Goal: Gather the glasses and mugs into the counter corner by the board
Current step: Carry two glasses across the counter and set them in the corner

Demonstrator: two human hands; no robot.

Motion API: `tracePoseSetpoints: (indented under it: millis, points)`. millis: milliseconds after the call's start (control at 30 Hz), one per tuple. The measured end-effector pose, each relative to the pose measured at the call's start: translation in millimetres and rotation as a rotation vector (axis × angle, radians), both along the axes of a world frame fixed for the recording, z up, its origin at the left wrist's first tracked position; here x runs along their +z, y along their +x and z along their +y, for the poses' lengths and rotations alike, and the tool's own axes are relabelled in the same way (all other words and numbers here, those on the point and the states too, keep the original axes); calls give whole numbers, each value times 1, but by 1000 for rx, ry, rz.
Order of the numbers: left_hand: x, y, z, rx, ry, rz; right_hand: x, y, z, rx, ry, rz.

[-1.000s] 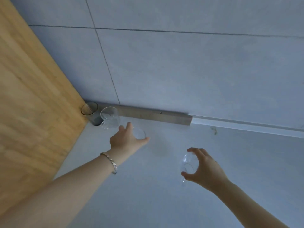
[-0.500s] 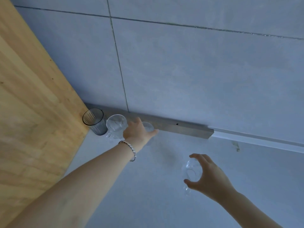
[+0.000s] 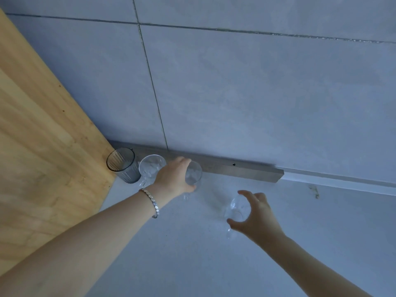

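Note:
A dark ribbed glass stands in the counter corner against the wooden board. A clear glass stands right beside it. My left hand is wrapped around a second clear glass, which sits next to the first one near the wall strip. My right hand grips a third clear glass from above, farther right and nearer to me on the counter.
The pale grey counter runs from the corner toward me. A grey wooden strip lies along the foot of the tiled wall. A small dark smudge marks the counter at right.
My left hand has carried its clear glass toward the corner, up beside the other clear glass. My right hand has kept hold of its glass and shifted slightly toward the corner.

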State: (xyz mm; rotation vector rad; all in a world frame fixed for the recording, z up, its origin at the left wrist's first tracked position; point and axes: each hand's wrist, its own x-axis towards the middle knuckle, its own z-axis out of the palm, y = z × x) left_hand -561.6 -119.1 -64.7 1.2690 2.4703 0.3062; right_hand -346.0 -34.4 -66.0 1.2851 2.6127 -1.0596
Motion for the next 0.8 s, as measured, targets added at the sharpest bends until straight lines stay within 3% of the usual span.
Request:
tracePoseSetpoints:
  millis: [267, 467, 633, 700, 800]
  points:
    - [-3, -15, 1, -60, -31, -9, -9, -84, 12, 42, -5, 59]
    - [-8, -19, 2, -62, -8, 20, -20, -102, 18, 97, 33, 35]
    - [-4, -12, -5, -89, -69, 103, -13, -83, 15, 100, 50, -11]
    - [-1, -1, -10, -169, -10, 246, -8, -60, 15, 121, 68, -95]
    - [5, 27, -18, -228, -21, 319, 0, -8, 16, 174, 5, -242]
